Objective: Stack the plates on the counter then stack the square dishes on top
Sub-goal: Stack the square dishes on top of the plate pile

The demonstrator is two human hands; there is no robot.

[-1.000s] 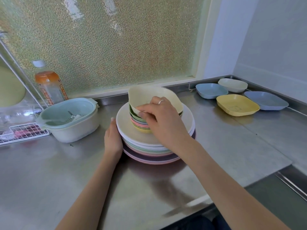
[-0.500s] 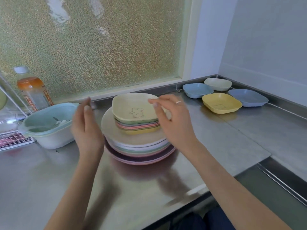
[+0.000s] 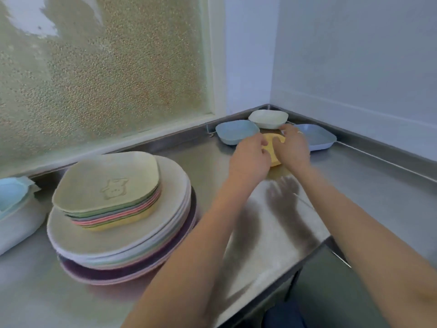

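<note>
A pile of round plates [image 3: 175, 185] sits on the steel counter at the left, with several square dishes [image 3: 106, 185] stacked on it, a cream one on top. In the far corner lie a blue square dish [image 3: 234, 133], a cream one [image 3: 267, 117] and a periwinkle one [image 3: 316, 138]. Between them a yellow square dish [image 3: 274, 150] rests on the counter, mostly covered by my hands. My left hand [image 3: 250, 157] grips its left edge and my right hand [image 3: 293, 147] grips its right edge.
A white tub with a pale blue strainer [image 3: 14, 209] stands at the far left, close to the plate pile. The frosted window runs behind it and the walls meet in the corner. The counter's front edge [image 3: 307, 256] steps down at the lower right.
Both hands left the stack of square dishes and reached right to the corner, closing on the yellow dish. The view has swung right and closer.
</note>
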